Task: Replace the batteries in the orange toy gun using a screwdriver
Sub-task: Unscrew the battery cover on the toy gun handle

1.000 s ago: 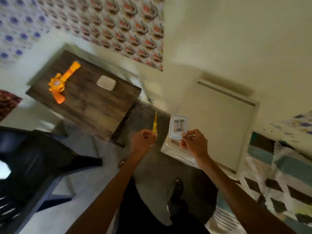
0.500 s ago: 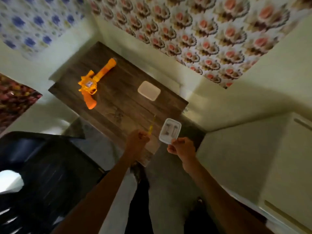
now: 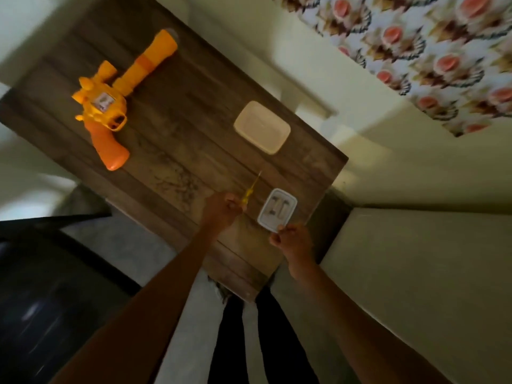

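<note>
1. Two items lie on the dark wood-grain surface (image 3: 177,151): the orange toy gun (image 3: 110,106) at the far left, barrel pointing away toward the wall, and a pale rectangular lid (image 3: 261,127) well to its right.
2. Cream walls meet behind the surface; patterned wallpaper (image 3: 432,51) covers the upper right. A dark chair (image 3: 41,286) stands at lower left.
3. Left hand (image 3: 220,210): fingers closed around the handle of a yellow screwdriver (image 3: 248,194), shaft pointing away over the surface.
4. Right hand (image 3: 293,239): fingers pinch the near edge of a small clear tray (image 3: 277,210) holding the batteries, above the near right corner of the surface.
5. Compared with 0.5 s ago, the surface fills more of the view, and both hands, then short of its near edge, are now over it.
</note>
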